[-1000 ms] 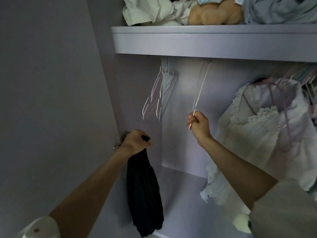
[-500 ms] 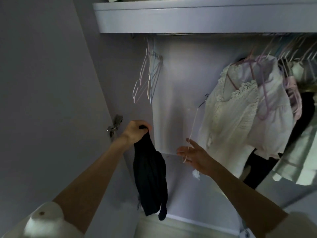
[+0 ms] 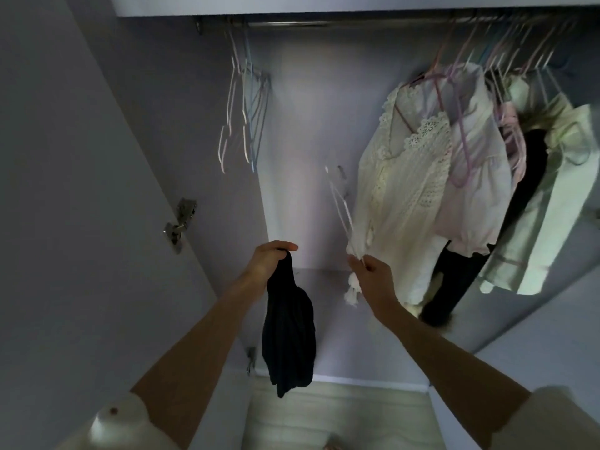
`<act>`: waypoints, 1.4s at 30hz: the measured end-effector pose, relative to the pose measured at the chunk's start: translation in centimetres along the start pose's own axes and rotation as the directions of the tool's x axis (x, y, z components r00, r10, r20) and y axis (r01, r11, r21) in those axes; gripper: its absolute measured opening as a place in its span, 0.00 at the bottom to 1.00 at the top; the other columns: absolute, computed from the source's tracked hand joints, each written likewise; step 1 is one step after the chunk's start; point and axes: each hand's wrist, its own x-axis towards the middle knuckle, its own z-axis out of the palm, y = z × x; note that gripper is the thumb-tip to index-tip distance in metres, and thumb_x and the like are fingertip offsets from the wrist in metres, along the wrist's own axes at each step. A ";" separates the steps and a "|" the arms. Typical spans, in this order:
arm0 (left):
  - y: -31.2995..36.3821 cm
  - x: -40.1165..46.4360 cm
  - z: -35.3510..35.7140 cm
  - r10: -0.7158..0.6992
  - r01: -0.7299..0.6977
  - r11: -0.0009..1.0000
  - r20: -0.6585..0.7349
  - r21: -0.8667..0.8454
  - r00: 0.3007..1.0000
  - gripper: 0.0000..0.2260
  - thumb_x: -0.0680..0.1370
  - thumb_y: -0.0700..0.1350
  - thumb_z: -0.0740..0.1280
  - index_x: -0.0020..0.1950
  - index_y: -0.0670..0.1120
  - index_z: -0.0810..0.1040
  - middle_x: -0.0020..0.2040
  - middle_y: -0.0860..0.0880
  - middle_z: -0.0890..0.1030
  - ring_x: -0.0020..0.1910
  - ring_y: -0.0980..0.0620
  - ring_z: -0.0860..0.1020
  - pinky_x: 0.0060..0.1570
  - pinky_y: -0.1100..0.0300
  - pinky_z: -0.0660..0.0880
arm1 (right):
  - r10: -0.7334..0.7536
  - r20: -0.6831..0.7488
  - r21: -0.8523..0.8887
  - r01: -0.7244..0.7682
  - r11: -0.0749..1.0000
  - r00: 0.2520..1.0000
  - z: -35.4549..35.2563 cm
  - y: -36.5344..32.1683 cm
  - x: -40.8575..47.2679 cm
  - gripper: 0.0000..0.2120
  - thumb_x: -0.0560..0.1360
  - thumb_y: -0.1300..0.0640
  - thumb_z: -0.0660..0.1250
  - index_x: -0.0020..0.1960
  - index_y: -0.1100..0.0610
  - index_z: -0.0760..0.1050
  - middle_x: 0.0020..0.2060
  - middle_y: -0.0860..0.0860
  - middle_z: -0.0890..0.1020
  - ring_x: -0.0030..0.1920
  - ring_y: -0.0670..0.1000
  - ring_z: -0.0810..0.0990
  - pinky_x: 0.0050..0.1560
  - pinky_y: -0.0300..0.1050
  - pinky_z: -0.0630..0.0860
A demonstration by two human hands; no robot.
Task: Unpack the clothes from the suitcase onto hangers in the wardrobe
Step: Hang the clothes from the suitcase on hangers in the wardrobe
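My left hand (image 3: 268, 261) grips the top of a dark garment (image 3: 289, 332) that hangs limp in front of the open wardrobe. To its right, my right hand (image 3: 373, 276) pinches the lower end of a thin white hanger (image 3: 341, 209), which is off the rail and slants up to the left, blurred by motion. The wardrobe rail (image 3: 324, 24) runs across the top. Several empty pastel hangers (image 3: 243, 112) hang at its left end. The suitcase is out of view.
A white lace blouse (image 3: 409, 190) hangs just right of my right hand, with several more clothes (image 3: 535, 190) on hangers behind it. The open door (image 3: 65, 222) with its hinge (image 3: 180, 222) stands on the left. Pale floor (image 3: 341, 414) lies below.
The white hanger has come off the rail and down in my right hand, which now pinches it again after briefly opening. My view has tilted down. The dark garment stays in my left hand.
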 end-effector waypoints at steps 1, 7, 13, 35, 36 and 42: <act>0.1 0.1 0.2 0.006 -0.006 1.000 0.002 -0.001 1.000 0.16 0.76 0.29 0.55 0.41 0.45 0.79 0.51 0.45 0.75 0.52 0.48 0.72 0.41 0.69 0.70 | -0.028 -0.054 0.023 0.029 0.999 0.998 -0.4 0.5 -0.2 0.23 0.76 0.59 0.64 0.27 0.55 0.57 0.21 0.47 0.61 0.25 0.44 0.60 0.31 0.37 0.61; 1.0 0.5 0.1 0.058 -0.058 0.998 0.004 -0.021 0.998 0.16 0.76 0.29 0.55 0.44 0.46 0.78 0.39 0.49 0.74 0.37 0.55 0.71 0.35 0.65 0.68 | -0.076 0.067 0.151 0.065 0.986 0.995 -0.7 -0.7 0.0 0.11 0.77 0.64 0.62 0.36 0.58 0.75 0.24 0.47 0.74 0.25 0.41 0.73 0.33 0.31 0.70; 0.8 0.7 -0.2 0.035 -0.035 0.999 -0.054 0.001 0.998 0.18 0.77 0.29 0.53 0.54 0.44 0.77 0.37 0.49 0.74 0.35 0.54 0.71 0.36 0.64 0.69 | -0.186 0.056 -0.031 0.188 0.982 0.981 0.4 -0.1 -0.7 0.24 0.75 0.61 0.65 0.26 0.54 0.57 0.22 0.48 0.61 0.27 0.47 0.59 0.30 0.36 0.59; 1.1 2.1 -2.5 0.392 -0.402 0.777 0.127 0.485 0.911 0.16 0.73 0.26 0.61 0.47 0.46 0.77 0.48 0.43 0.79 0.47 0.51 0.76 0.49 0.68 0.71 | -0.282 -0.056 -0.055 0.279 0.959 0.958 -0.2 -1.3 1.4 0.10 0.79 0.65 0.55 0.50 0.59 0.75 0.41 0.54 0.79 0.34 0.44 0.77 0.42 0.39 0.74; 1.2 2.0 -2.7 0.398 -0.418 0.755 0.154 0.504 0.904 0.18 0.72 0.23 0.58 0.47 0.44 0.77 0.46 0.44 0.80 0.46 0.51 0.76 0.49 0.71 0.71 | -0.274 -0.028 0.008 0.274 0.962 0.961 -0.1 -1.8 1.4 0.11 0.78 0.68 0.55 0.53 0.61 0.74 0.38 0.54 0.77 0.31 0.40 0.73 0.40 0.32 0.72; 1.4 1.1 -4.2 0.577 -0.506 0.462 0.187 0.728 0.795 0.17 0.75 0.25 0.56 0.53 0.37 0.79 0.44 0.42 0.81 0.47 0.45 0.78 0.49 0.66 0.71 | -0.303 -0.152 0.013 0.309 0.951 0.941 0.8 -2.6 0.9 0.12 0.79 0.61 0.58 0.40 0.66 0.72 0.29 0.51 0.70 0.31 0.45 0.66 0.33 0.28 0.66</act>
